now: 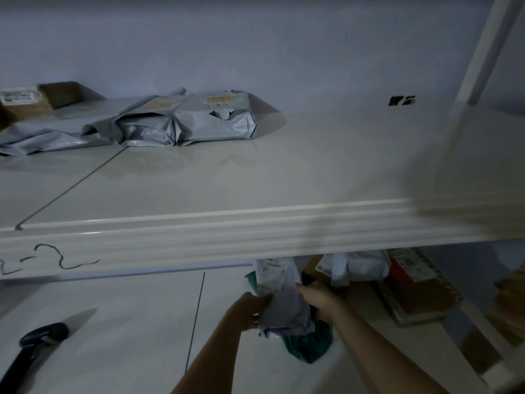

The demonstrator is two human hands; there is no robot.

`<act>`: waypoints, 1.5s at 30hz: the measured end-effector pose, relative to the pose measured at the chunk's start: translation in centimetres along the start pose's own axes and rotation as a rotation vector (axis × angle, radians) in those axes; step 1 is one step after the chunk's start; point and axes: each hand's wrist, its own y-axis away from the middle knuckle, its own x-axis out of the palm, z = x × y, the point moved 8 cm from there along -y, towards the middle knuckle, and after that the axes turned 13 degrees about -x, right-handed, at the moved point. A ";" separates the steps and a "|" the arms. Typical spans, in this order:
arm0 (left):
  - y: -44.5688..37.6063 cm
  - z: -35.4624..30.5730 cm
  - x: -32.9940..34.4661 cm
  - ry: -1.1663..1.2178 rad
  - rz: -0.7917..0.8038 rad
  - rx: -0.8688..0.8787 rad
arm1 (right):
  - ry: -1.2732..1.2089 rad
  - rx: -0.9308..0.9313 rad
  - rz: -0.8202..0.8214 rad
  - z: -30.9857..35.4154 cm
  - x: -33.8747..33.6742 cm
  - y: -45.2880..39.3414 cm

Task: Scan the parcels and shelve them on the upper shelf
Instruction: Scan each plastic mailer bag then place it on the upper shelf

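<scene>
A grey poly-bag parcel [281,300] with a white label near its top is held over the lower shelf [119,322]. My left hand [250,309] grips its left edge and my right hand [319,300] grips its right edge. A teal bag [309,344] lies under it. On the upper shelf [312,166], at the back left, lie two grey wrapped parcels [187,123], flat grey bags [45,137] and a brown box [31,100]. A black handheld scanner [34,348] rests on the lower shelf at the left.
More parcels are piled on the lower shelf at the right: a grey bag [358,265], a brown box [315,268], an orange box [409,268] and flat cardboard [420,302]. A white upright post [483,52] stands at the right. The upper shelf's front lip [227,237] bears handwriting.
</scene>
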 end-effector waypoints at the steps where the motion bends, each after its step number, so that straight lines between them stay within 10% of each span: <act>1: 0.6 0.2 -0.2 0.048 0.024 0.006 | -0.027 0.010 0.017 -0.5 -0.1 -0.1; 14: 8.8 0.3 -2.4 0.161 0.205 0.271 | -0.319 -0.168 0.256 2.9 5.0 5.0; 45: 25.7 13.9 -32.6 0.090 -0.384 0.532 | -0.325 -0.414 0.269 7.9 37.0 22.7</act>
